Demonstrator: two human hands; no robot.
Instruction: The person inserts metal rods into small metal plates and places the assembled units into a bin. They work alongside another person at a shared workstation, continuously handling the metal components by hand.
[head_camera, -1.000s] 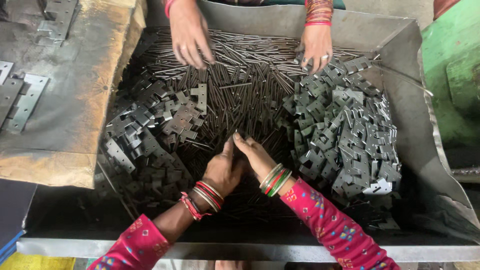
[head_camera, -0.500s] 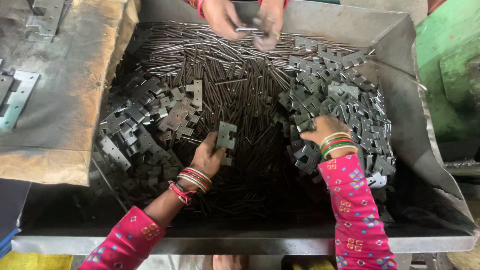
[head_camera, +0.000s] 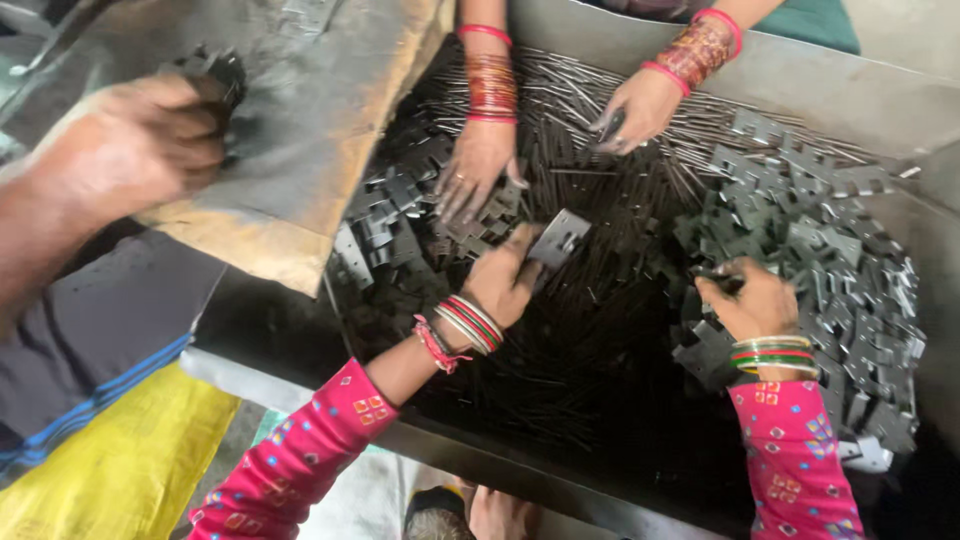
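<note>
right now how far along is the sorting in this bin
Done: nothing clearly finished; plates lie in heaps on both sides of the bin. In hand: left hand holds one plate; right hand is in the right heap. Left: many plates and pins remain.

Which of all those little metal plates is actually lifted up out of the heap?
The flat grey plate pinched in the left hand, near the middle of the tray. It stands clear above the dark pins, while the other plates lie piled at either side.

Soft daylight, dim inside the bin; slight motion blur at the left edge.
</note>
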